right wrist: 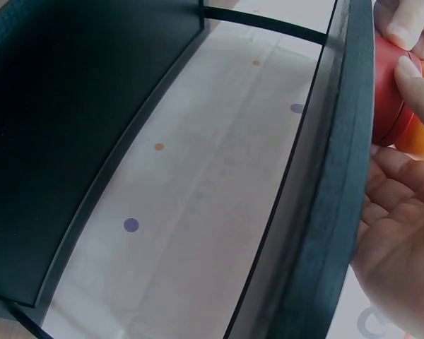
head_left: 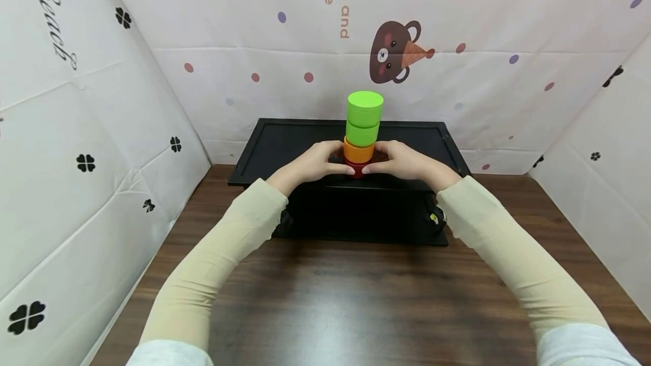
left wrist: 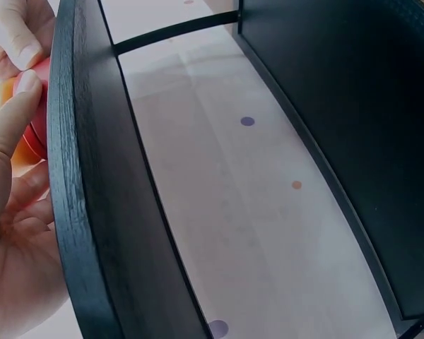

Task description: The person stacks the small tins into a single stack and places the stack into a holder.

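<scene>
A stack of round stacking cups stands near the front edge of a black two-level shelf (head_left: 300,146). Lowest is a red cup (head_left: 357,166), then an orange cup (head_left: 358,153), a green cup (head_left: 362,136) and a lighter green one (head_left: 365,112) on top. My left hand (head_left: 322,162) grips the stack's base from the left, thumb on the red cup's front. From the other side my right hand (head_left: 402,162) holds it likewise, the thumbs almost meeting. Both wrist views show thumbs on the red cup and fingers curving around it; the shelf edge hides part of each hand.
The shelf's lower board (head_left: 356,213) sits under the top, with a small yellow mark (head_left: 434,218) by its right support. It stands on a brown wooden table (head_left: 325,298). White printed cloth (head_left: 285,61) rises behind and at both sides.
</scene>
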Tool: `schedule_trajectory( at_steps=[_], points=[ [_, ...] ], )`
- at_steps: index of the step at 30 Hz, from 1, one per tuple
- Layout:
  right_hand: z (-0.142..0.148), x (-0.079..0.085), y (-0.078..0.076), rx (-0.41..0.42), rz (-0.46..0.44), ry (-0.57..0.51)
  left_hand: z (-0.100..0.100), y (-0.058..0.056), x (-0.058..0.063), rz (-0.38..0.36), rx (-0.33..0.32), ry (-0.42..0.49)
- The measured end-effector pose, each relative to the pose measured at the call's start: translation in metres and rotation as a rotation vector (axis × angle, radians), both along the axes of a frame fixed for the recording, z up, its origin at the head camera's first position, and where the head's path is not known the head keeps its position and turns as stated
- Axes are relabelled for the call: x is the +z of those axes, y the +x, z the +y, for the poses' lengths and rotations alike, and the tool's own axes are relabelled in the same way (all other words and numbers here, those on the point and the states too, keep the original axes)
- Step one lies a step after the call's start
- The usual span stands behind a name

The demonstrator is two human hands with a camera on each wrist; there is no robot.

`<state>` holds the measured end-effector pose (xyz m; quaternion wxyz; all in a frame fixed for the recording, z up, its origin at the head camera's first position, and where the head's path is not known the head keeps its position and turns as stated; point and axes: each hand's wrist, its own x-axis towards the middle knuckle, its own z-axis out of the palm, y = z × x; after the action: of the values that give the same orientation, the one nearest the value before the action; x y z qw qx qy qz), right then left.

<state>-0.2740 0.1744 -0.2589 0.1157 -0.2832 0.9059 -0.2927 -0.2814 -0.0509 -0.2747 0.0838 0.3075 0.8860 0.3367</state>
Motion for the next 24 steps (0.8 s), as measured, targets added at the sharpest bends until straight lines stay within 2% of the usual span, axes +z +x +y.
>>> schedule_trajectory(
  at_steps=[12,24],
  points=[
    [0.0017,-0.0052,0.0010,-0.003,0.020,-0.007,-0.0010,0.0028,-0.0012,-0.005,0.026,-0.001],
    [0.0063,-0.0030,0.0052,-0.053,0.016,-0.013,-0.0055,0.0058,-0.0007,0.005,0.059,0.025]
  ],
)
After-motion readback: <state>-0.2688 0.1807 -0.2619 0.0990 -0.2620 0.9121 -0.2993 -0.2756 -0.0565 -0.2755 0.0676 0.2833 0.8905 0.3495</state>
